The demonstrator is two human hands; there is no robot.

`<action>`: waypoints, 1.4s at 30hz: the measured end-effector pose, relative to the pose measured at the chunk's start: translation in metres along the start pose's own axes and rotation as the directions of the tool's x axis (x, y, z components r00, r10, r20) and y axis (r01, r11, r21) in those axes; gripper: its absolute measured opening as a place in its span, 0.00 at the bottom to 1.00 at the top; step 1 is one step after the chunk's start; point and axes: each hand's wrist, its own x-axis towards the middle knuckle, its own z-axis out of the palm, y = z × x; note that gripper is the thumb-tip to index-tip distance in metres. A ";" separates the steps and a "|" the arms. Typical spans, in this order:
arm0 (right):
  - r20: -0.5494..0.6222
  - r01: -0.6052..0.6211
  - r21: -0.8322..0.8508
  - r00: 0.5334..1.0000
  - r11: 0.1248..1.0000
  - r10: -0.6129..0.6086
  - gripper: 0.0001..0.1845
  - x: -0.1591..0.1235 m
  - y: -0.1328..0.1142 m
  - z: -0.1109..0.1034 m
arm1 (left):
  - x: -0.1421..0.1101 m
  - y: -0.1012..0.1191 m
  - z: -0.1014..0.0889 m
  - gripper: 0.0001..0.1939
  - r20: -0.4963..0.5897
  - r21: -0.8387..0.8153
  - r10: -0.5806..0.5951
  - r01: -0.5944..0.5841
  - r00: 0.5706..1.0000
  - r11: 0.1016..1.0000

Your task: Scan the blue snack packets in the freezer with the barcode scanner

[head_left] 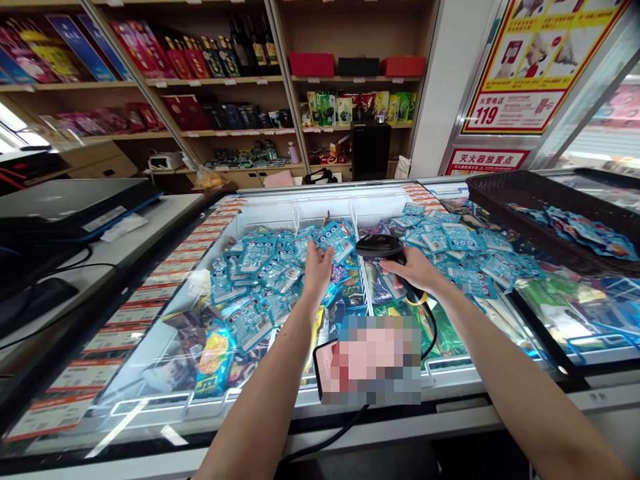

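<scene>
My right hand [413,270] is wrapped round the handle of a black barcode scanner [380,245], whose head points left toward my other hand. Between the fingers of my left hand [319,263] is a small blue snack packet [340,240], held just left of the scanner head. Many similar blue packets [257,257] lie in a loose heap left of my left hand, on the freezer's glass top [165,347]. A second heap of blue packets [457,240] spreads to the right, beyond my right hand. The scanner's black cable [434,333] hangs down from its handle.
A phone [325,367], partly blurred out, lies near the freezer's front edge. At the right stands a dark brown basket [490,200] with more packets inside. A grey machine [75,200] sits on the left counter. Stocked shelves [220,80] line the back wall.
</scene>
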 end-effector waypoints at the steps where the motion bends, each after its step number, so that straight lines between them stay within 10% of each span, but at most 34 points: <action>1: 0.008 -0.002 0.008 1.000 1.000 0.002 0.19 0.001 0.000 0.000 | 0.000 0.001 0.000 0.20 -0.002 -0.002 -0.001 0.001 1.000 1.000; 42: 0.054 -0.002 0.048 0.999 0.999 -0.001 0.18 0.009 -0.001 -0.002 | 0.000 0.007 0.004 0.21 -0.020 0.033 -0.051 0.052 0.998 0.998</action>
